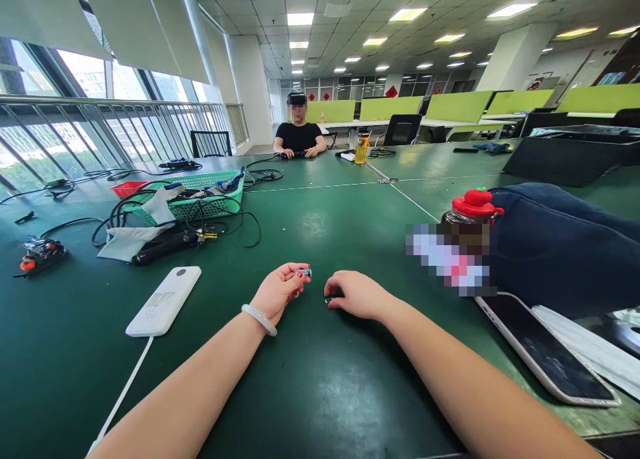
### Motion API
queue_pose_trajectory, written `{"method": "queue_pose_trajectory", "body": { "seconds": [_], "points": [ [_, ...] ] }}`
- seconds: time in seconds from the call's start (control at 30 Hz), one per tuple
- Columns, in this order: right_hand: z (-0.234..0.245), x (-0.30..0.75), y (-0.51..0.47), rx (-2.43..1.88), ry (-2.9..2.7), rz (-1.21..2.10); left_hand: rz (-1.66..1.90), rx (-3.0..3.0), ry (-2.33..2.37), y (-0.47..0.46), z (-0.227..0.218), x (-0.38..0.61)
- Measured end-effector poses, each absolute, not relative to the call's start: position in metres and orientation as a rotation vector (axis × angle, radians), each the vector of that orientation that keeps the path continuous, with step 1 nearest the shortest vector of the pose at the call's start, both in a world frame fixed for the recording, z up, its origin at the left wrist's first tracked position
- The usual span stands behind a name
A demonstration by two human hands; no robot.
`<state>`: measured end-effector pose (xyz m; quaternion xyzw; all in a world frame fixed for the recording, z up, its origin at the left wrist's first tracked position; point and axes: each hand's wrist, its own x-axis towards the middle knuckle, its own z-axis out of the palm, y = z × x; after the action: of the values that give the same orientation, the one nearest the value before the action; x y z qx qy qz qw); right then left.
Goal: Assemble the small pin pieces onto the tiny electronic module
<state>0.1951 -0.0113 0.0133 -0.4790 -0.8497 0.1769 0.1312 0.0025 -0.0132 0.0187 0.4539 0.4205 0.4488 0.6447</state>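
Note:
My left hand (279, 289) hovers just above the green table (310, 392) and pinches a small metallic part (305, 272) between thumb and fingertips. A pale bangle circles that wrist. My right hand (356, 292) lies knuckles-up on the table a short way to the right, fingers curled over a small dark piece (330, 300) that peeks out at the fingertips. What that piece is I cannot make out.
A white power bank (165, 300) with its cable lies to the left. Behind it sit a green basket (200, 196) full of cables, a black tool and a small orange device (37, 256). A phone (545, 352), red-capped jar (473, 209) and dark bag lie right. A person sits at the far end.

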Motion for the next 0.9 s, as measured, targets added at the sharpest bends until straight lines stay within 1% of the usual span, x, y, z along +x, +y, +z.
{"method": "queue_pose_trajectory", "body": {
  "seconds": [0.1,0.37,0.73,0.83,0.9],
  "points": [
    [0.003,0.194,-0.005,-1.390,-2.447,0.606,1.018,1.049,0.951,-0.012,0.017,0.002],
    [0.000,0.192,-0.002,-1.394,-2.349,0.653,1.013,1.082,0.959,-0.011,0.014,0.002],
    [0.005,0.192,-0.011,-1.379,-2.422,0.523,0.962,1.295,1.016,-0.004,0.004,-0.001],
    [0.006,0.194,-0.009,-1.454,-2.401,0.487,0.942,1.375,1.030,-0.002,0.000,-0.001],
    [0.005,0.196,-0.007,-1.545,-2.387,0.398,0.924,1.388,1.041,-0.001,-0.002,-0.001]
  ]
}}
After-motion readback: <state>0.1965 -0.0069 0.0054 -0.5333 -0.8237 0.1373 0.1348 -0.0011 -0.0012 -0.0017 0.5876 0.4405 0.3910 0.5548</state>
